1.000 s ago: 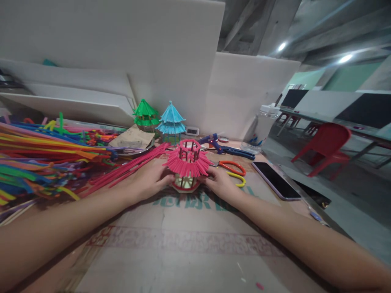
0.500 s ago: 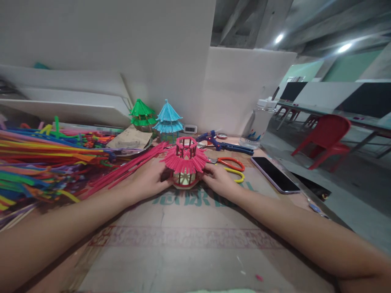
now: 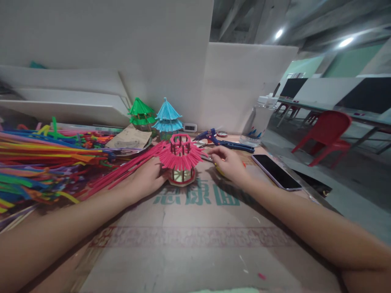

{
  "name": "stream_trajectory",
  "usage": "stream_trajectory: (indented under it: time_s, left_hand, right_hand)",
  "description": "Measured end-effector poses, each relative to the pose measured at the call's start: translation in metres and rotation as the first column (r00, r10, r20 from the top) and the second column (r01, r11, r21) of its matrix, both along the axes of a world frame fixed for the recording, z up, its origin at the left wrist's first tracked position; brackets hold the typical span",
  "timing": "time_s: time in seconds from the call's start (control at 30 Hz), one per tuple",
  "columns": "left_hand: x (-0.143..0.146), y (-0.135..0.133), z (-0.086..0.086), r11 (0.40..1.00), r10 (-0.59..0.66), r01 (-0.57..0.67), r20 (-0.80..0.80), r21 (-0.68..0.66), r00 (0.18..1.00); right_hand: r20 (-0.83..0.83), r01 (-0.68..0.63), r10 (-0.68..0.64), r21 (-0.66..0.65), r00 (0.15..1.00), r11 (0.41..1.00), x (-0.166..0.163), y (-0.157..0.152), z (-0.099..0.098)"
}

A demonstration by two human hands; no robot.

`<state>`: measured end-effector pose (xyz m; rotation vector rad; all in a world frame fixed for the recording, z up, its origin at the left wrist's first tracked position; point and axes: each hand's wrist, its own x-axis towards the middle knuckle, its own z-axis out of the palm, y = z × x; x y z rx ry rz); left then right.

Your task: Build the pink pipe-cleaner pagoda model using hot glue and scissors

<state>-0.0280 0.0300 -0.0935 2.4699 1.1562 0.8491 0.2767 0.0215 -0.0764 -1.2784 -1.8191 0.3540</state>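
A small pink pavilion model (image 3: 182,158) with a fringed roof, dark posts and an open upper ring stands upright on the cardboard. My left hand (image 3: 149,179) holds its left side near the base, the fingertips partly hidden behind the roof. To the right, my right hand (image 3: 229,162) is apart from the model, fingers loosely curved, with nothing visible in them. Under that hand lie scissors with yellow and orange handles (image 3: 222,172), mostly covered. Just beyond its fingers is a blue glue gun (image 3: 209,136).
Pink pipe cleaners (image 3: 128,167) lie beside a large multicoloured pile (image 3: 45,162). Green (image 3: 140,112) and blue (image 3: 168,118) pavilion models stand at the back. Blue-handled pliers (image 3: 236,146), a phone (image 3: 275,171) and a clear plastic jar (image 3: 258,120) are at the right.
My right hand has let go of the pink pavilion model and moved right and slightly away over the scissors. The model has shifted slightly left with my left hand still at it.
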Motion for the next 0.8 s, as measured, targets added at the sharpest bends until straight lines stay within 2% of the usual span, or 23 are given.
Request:
stream_trajectory:
  time_s: [0.1, 0.17, 0.3, 0.43, 0.63, 0.8]
  left_hand:
    - [0.0, 0.003, -0.002, 0.995, -0.054, 0.057, -0.035, 0.087, 0.998]
    - [0.0, 0.005, -0.004, 0.992, -0.062, 0.064, -0.028, 0.108, 0.998]
    - [-0.002, 0.009, -0.008, 0.995, -0.072, 0.073, -0.019, 0.065, 0.997]
    - [-0.005, 0.011, -0.011, 0.999, -0.037, 0.036, 0.017, 0.038, 0.999]
    - [-0.005, 0.01, -0.011, 1.0, -0.012, 0.011, 0.041, 0.021, 0.999]
    - [-0.004, 0.011, -0.011, 0.999, 0.006, -0.003, 0.095, -0.032, 0.996]
  right_hand:
    - [0.114, 0.106, -0.109, 0.028, 0.988, 0.994, 0.022, 0.019, 0.001]
    - [0.17, 0.129, -0.127, -0.001, 0.977, 0.992, 0.032, 0.029, -0.003]
    - [0.318, 0.071, -0.045, -0.069, 0.947, 0.995, 0.034, 0.031, -0.009]
    - [0.461, 0.003, 0.043, -0.1, 0.886, 0.995, 0.027, 0.023, -0.001]
    - [0.54, 0.033, 0.095, -0.224, 0.836, 0.974, 0.039, 0.024, 0.014]
    - [0.569, 0.135, 0.025, -0.237, 0.822, 0.962, 0.039, 0.028, 0.026]
